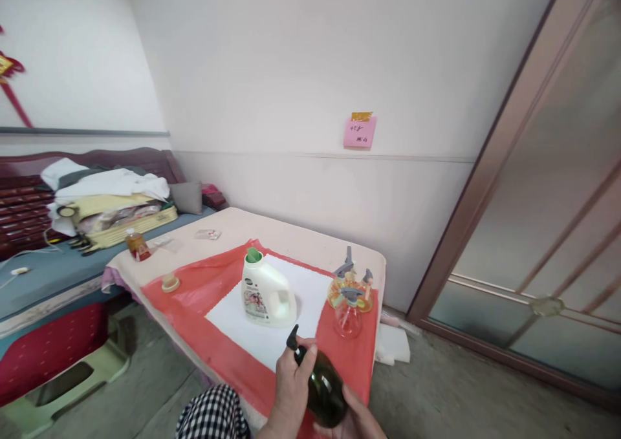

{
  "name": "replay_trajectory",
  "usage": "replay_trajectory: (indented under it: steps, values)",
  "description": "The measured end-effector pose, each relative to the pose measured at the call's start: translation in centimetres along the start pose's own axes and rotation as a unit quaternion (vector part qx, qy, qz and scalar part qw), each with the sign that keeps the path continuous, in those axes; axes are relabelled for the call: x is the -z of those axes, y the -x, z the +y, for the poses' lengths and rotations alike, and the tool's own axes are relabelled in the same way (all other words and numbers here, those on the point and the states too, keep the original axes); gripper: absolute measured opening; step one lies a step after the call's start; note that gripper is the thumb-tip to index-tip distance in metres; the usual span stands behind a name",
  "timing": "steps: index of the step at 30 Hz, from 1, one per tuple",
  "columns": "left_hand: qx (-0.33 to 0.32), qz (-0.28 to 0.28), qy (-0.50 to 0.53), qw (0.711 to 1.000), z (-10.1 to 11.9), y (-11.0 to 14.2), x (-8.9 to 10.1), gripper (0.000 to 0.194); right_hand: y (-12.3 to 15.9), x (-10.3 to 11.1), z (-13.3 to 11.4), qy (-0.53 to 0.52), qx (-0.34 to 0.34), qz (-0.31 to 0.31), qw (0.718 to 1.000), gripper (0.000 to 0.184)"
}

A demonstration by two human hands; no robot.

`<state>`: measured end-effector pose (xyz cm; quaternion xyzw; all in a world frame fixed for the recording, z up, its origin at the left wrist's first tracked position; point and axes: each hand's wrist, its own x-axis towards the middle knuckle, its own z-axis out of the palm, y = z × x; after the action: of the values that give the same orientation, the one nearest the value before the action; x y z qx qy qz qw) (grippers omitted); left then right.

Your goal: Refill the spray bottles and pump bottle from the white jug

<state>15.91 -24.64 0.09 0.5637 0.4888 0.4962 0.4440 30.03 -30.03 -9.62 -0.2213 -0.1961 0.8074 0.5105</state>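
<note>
A dark green pump bottle (324, 390) with a black pump head is held tilted at the near edge of the table. My left hand (291, 384) is closed around its neck, just below the pump. Against the bottle's lower end rests my right hand (359, 416), its fingers partly hidden underneath. Beyond them a white detergent jug (266, 293) with a handle stands upright on a white sheet (295, 274); its mouth is open and shows green inside. To the right stand a clear pink spray bottle (348, 322) and yellowish bottles (336, 291) with grey tops.
Red plastic (194, 297) lies over part of the pale tablecloth (233, 222). On the left are a beige cap (170, 283) and a bottle of amber liquid (138, 245). A red-covered stool (53, 355) stands by the bed; a glass-panelled door (533, 264) is at right.
</note>
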Motion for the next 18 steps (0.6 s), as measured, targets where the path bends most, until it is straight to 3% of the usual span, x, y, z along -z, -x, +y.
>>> replay_trajectory:
  steps: [3, 7, 12, 14, 16, 18]
  values:
    - [0.03, 0.023, 0.005, 0.999, 0.2, -0.2, 0.2, 0.041, 0.5, -1.6, -0.2, 0.013, 0.064, 0.007, 0.998, 0.074]
    - [0.06, 0.06, 0.014, 0.996, 0.1, -0.4, 0.2, 0.047, 0.6, -2.6, -0.4, -0.009, 0.071, 0.014, 0.997, 0.078]
    - [0.048, 0.028, 0.004, 0.998, 0.3, -0.6, 0.6, 0.041, -0.6, -0.8, 0.0, -0.038, -0.048, -0.008, 0.998, 0.072]
    - [0.037, 0.015, -0.004, 0.999, 0.4, -0.6, 0.8, 0.039, -0.8, -0.2, 0.3, -0.027, -0.067, -0.02, 0.997, 0.067]
    - [0.034, 0.012, -0.003, 0.999, 0.4, -0.6, 1.0, 0.037, -0.8, -0.1, 0.5, -0.015, -0.026, -0.028, 0.999, 0.055]
    - [0.033, 0.008, -0.003, 0.999, 0.4, -0.6, 1.0, 0.036, -0.6, -0.3, 0.4, -0.016, 0.031, -0.028, 0.999, 0.056]
